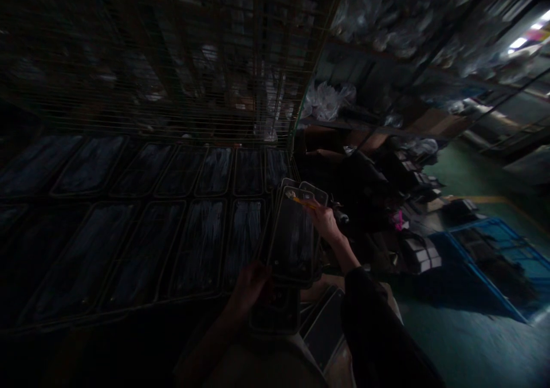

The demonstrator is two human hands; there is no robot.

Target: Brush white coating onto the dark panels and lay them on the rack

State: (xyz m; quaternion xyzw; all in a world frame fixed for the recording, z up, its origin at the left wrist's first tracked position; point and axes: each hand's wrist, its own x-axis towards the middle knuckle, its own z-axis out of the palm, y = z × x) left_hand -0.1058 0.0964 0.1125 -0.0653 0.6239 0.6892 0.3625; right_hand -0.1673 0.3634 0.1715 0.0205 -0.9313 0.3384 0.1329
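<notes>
The scene is very dark. My left hand grips the lower edge of a stack of flat dark rectangular trays, fingers wrapped round it. My right hand is closed on a thin yellow stick-like tool, whose tip rests near the top of the uppermost tray. More trays lie on my lap below the stack. My right arm wears a dark sleeve.
Two rows of similar dark trays lie on a surface at left and centre. A wire-mesh cage rises behind them. Shelves with plastic bags and boxes stand at right. A blue crate sits on the green floor.
</notes>
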